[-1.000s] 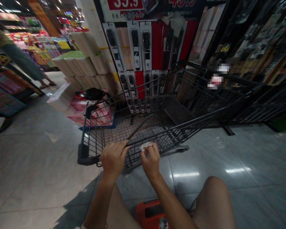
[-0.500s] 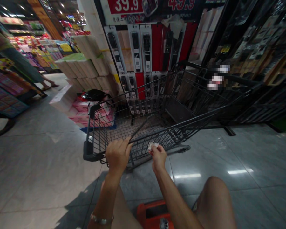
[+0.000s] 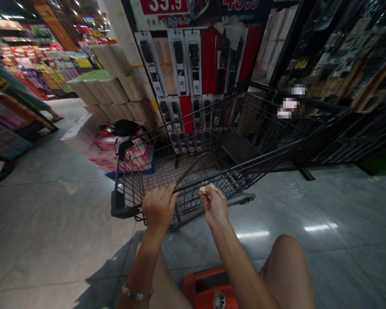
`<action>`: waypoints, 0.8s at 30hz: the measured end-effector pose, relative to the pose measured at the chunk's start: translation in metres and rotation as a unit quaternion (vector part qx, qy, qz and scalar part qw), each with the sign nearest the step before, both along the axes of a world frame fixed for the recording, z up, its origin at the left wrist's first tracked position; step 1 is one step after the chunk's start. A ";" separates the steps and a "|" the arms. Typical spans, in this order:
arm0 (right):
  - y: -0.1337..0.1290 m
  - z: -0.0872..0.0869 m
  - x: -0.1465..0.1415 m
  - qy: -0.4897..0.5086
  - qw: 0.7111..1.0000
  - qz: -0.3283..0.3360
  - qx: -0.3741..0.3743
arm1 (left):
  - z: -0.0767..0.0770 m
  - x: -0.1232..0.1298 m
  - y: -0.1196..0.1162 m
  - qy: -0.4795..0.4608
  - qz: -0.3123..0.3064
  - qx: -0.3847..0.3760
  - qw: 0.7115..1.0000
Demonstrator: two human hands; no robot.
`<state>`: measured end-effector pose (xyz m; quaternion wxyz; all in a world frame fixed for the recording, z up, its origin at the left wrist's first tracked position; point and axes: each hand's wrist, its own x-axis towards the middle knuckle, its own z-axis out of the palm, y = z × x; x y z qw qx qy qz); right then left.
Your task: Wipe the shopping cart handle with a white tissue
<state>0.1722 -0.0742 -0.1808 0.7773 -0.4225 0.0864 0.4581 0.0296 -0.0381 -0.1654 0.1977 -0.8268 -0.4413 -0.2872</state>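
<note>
The near rim of the shopping cart (image 3: 241,146) is gripped under the left hand (image 3: 159,208). To that hand's right, a crumpled white wipe (image 3: 207,188) is pinched in the right hand (image 3: 216,206); probably light, soft and easily torn, it is best held by bunched folds.

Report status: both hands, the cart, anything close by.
Left grip closed over cart's near rail. Right grip pinching white wad near that rail. Orange object below, between legs.

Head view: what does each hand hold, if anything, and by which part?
Right hand: a white scrap, pinched at its near edge. Left hand: the cart, by its near rim; the grip's underside is hidden.
</note>
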 end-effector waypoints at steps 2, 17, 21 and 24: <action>-0.004 0.004 -0.002 -0.009 1.000 -0.004 0.005 | 0.001 0.001 -0.001 -0.003 -0.002 -0.008 1.000; -0.010 -0.008 -0.029 -0.505 0.861 -0.042 -0.044 | 0.004 0.006 -0.005 -0.001 -0.006 -0.011 1.000; -0.008 -0.019 -0.032 -0.549 0.833 -0.059 -0.035 | 0.003 0.006 -0.003 -0.004 -0.010 -0.013 1.000; -0.009 -0.025 -0.031 -0.579 0.813 -0.056 -0.021 | 0.003 0.006 -0.002 -0.003 -0.013 -0.009 1.000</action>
